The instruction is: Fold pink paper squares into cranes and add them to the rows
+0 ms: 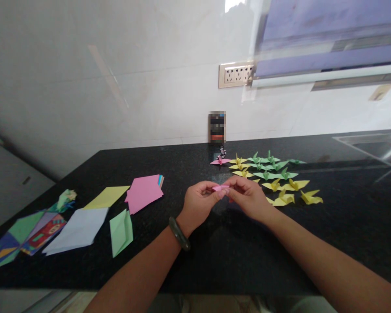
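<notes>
A small folded pink paper (220,188) is pinched between my two hands, just above the black counter. My left hand (200,202), with a dark bangle at the wrist, grips its left end between thumb and fingers. On the other end, my right hand (247,198) is closed the same way. My fingers cover much of the paper, so its full shape is hidden. Behind my hands lies a finished pink paper crane (220,161). Several yellow paper cranes (293,185) and green paper cranes (267,175) stand in rows beyond and beside my right hand.
To the left lie a stack of pink paper (145,194), a yellow sheet (107,197), white sheets (80,230), folded green paper (121,233), a colourful printed packet (45,232) and crumpled paper (66,200). A blurred-out phone-like object (217,127) leans on the wall below a socket (236,74).
</notes>
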Available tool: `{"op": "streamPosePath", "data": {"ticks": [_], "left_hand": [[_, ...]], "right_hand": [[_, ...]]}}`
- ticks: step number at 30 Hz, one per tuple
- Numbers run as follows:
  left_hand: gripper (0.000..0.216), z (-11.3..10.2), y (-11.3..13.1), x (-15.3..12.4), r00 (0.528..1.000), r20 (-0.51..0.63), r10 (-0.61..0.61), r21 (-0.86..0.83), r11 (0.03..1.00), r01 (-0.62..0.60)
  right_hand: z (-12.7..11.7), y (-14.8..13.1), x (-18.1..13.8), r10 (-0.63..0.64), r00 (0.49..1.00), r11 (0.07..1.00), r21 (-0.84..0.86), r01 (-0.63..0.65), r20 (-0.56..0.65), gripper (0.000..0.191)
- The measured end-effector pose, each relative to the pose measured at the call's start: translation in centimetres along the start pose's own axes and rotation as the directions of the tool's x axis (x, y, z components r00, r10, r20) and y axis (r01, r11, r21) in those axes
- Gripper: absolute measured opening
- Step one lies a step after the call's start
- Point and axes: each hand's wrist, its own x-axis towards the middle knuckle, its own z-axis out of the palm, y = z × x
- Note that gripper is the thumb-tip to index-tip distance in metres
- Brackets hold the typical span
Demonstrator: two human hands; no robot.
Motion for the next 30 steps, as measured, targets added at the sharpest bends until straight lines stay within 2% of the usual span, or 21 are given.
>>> {"op": "streamPosePath", "data": {"ticks": [9, 19, 25, 30], "left_hand": [[0.014, -0.14, 0.89, 0.03, 0.999, 0.031, 0.026, -0.014, 1.000, -0.026], [0.017, -0.09, 0.17, 0.09, 1.000, -0.004, 0.016, 0.013, 1.000, -0.016], [0.017, -0.25, 0.45, 0.04, 0.997, -0.044, 0.063, 0.179, 0.982, -0.054], [0.018, -0.24, 0.86, -0.10, 0.998, -0.024, 0.050, 0.165, 0.985, -0.046]], "right_hand": [[-0.19, -0.05, -0.03, -0.035, 0.995, 0.984, 0.175, 0.017, 0.097, 0.017], [0.17, 0.25, 0.03, -0.057, 0.997, 0.988, 0.147, 0.049, 0.049, 0.016], [0.57, 0.10, -0.17, 0.046, 0.995, 0.976, 0.207, -0.064, 0.091, 0.020], [0.80, 0.17, -0.45, 0.083, 0.993, 0.985, 0.144, -0.095, 0.085, 0.024]]}}
